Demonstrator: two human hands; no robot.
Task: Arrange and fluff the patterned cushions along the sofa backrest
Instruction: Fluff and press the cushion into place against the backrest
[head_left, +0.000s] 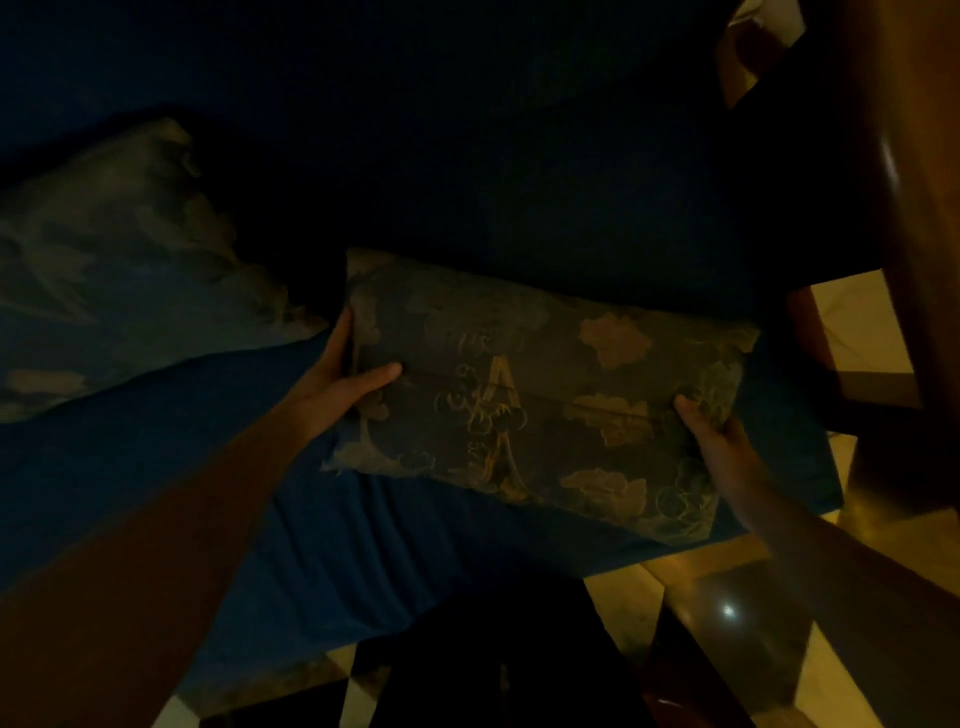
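Dim view: left hand and right hand each clasp an end of a patterned cushion over the blue sofa seat's right end; a second cushion leans at the backrest.

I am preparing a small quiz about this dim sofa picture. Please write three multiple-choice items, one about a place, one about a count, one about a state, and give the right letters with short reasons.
1. Where does the second cushion lie?
A. Left of the held one, against the backrest
B. On the floor
C. On top of the held one

2. How many patterned cushions are in view?
A. One
B. Two
C. Four

3. How is the held cushion gripped?
A. By one hand only
B. By no hand
C. By both hands at opposite ends

Answers:
1 A, it leans at the left on the blue sofa, apart from the held cushion.
2 B, only those two show.
3 C, the left hand clasps its left edge and the right hand its right edge.
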